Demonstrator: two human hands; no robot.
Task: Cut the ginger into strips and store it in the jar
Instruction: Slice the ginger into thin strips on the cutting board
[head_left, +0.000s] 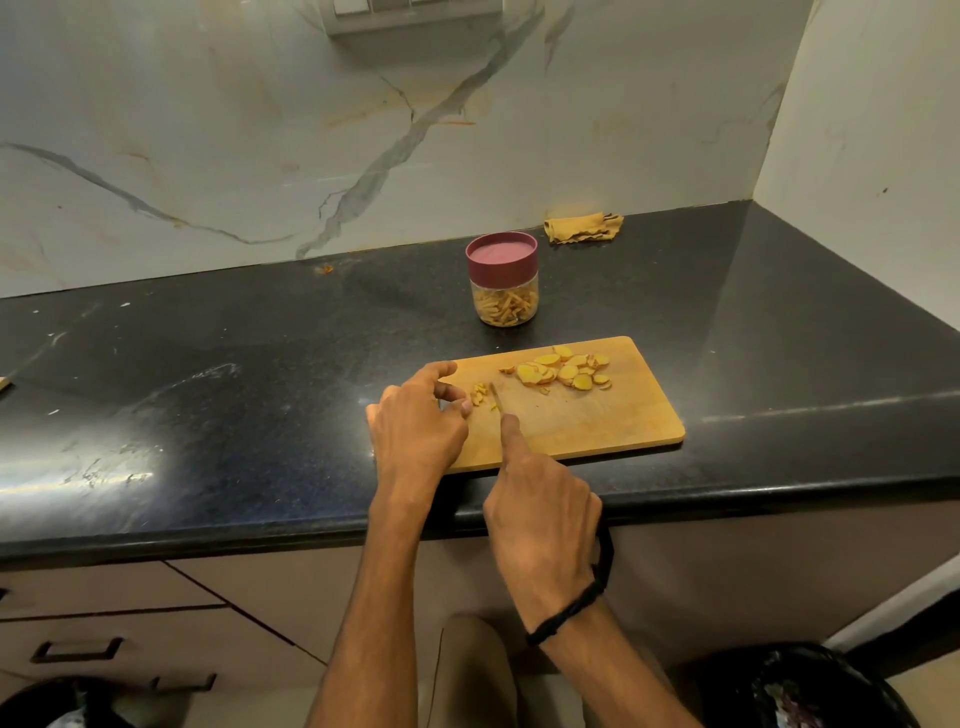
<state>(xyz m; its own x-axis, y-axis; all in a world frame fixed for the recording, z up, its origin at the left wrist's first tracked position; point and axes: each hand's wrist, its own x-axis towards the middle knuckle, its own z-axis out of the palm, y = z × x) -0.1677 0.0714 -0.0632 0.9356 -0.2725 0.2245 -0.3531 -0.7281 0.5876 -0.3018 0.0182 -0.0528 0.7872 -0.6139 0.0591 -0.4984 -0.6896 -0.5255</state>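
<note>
A wooden cutting board (597, 421) lies on the black counter. A pile of round ginger slices (563, 371) sits on its far part. My left hand (415, 421) holds down a small stack of ginger (479, 396) with curled fingertips at the board's left end. My right hand (540, 509) grips a knife (496, 399), index finger stretched along its spine, the blade right beside the stack. Behind the board stands a clear jar (504, 288) with a maroon lid on, holding ginger strips.
A crumpled yellow cloth (582, 227) lies at the back by the marble wall. The counter's front edge (260, 540) runs under my wrists, with drawers below. A dark bin (810, 686) stands on the floor at the lower right.
</note>
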